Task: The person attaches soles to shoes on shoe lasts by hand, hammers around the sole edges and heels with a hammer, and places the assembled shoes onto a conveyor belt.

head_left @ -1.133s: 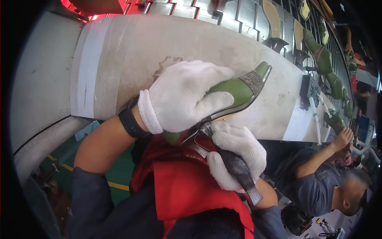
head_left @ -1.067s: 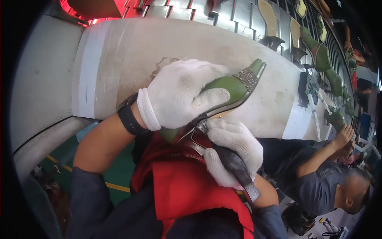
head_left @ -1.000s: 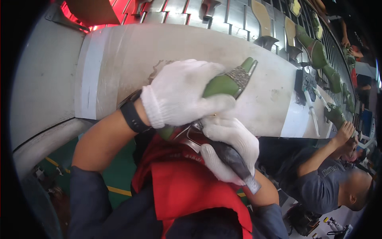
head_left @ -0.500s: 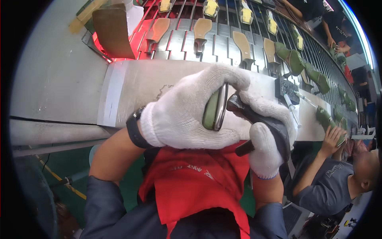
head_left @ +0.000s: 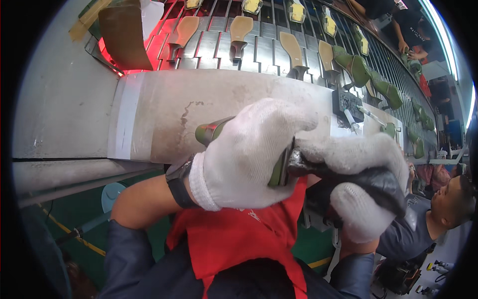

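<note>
My left hand (head_left: pixel 251 154), in a white knitted glove, is wrapped round a green shoe (head_left: pixel 208 133). One end of the shoe sticks out left of the glove; its other end, with a dark shiny edge, shows by the fingers, and the middle is hidden. My right hand (head_left: pixel 366 152), gloved alike, grips a dark hand tool (head_left: pixel 376 180) of a kind I cannot make out. The tool's blunt tip meets or nearly meets the shoe's edge, between the two hands.
Beyond the pale worktop (head_left: pixel 164 114) runs a slatted metal conveyor (head_left: pixel 204 50) with tan soles (head_left: pixel 241 29) and green heeled shoes (head_left: pixel 356 67). A dark block (head_left: pixel 343 103) with syringe-like tubes stands at the worktop's right. A brown panel (head_left: pixel 124 35) rises at the back left; a co-worker (head_left: pixel 423 214) sits at right.
The shoe has turned, so one end now shows left of my left hand. My right hand and the tool have shifted right, and the tool's tip has come to the shoe's edge.
</note>
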`<state>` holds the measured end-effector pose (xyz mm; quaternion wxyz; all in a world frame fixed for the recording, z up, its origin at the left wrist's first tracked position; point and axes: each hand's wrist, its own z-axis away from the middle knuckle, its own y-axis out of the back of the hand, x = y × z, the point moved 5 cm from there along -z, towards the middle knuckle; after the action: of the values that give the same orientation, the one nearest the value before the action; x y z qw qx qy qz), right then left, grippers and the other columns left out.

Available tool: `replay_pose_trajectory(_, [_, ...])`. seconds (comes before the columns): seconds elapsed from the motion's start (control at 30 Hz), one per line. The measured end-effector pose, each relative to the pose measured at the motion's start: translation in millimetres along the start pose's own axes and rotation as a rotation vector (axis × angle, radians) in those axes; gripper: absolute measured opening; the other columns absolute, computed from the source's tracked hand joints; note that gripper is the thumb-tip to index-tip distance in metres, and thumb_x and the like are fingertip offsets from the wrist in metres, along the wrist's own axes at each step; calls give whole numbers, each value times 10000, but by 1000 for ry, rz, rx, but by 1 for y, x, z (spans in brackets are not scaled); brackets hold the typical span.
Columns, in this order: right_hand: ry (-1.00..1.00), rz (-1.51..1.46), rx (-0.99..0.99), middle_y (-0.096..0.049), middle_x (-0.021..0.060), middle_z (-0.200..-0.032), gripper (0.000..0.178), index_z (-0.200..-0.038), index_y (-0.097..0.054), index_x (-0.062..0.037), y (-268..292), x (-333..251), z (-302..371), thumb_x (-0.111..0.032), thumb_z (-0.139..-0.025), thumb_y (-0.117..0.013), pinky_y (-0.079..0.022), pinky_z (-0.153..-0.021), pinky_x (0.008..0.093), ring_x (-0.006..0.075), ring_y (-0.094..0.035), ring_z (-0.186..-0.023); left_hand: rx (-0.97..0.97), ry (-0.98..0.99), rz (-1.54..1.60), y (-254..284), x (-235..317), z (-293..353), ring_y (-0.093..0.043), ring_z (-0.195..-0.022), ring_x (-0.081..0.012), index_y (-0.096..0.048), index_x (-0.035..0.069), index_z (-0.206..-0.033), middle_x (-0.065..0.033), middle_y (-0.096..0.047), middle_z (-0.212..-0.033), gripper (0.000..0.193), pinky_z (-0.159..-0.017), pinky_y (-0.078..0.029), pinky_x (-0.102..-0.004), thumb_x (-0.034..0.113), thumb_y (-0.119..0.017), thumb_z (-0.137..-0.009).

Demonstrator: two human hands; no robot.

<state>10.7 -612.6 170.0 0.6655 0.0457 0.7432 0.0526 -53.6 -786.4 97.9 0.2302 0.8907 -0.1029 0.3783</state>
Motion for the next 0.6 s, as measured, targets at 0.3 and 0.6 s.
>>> replay_pose_trajectory(0.3, [-24,-45,-454,-778,275,-1188,291,-1177,-689,35,-12,10,16,13,-904,-788,-605,-1037,483,360,-779,-1140,43,-181,-169,-21,20,63,-721,-1131,-424,-629,-40,-1176,-249,-718,-1240,342,-1034,-549,-610,27,-733,-858])
replay_pose_trajectory(0.6, [-169,-264,-61,-778,209,-1284,280,-1270,-670,30,-44,149,59,47,-997,-727,-585,-1085,402,270,-752,-1236,220,-62,-783,-32,-68,132,-596,-1432,-446,-494,23,-1515,-249,-598,-1534,597,-1304,-294,-655,120,-700,-963])
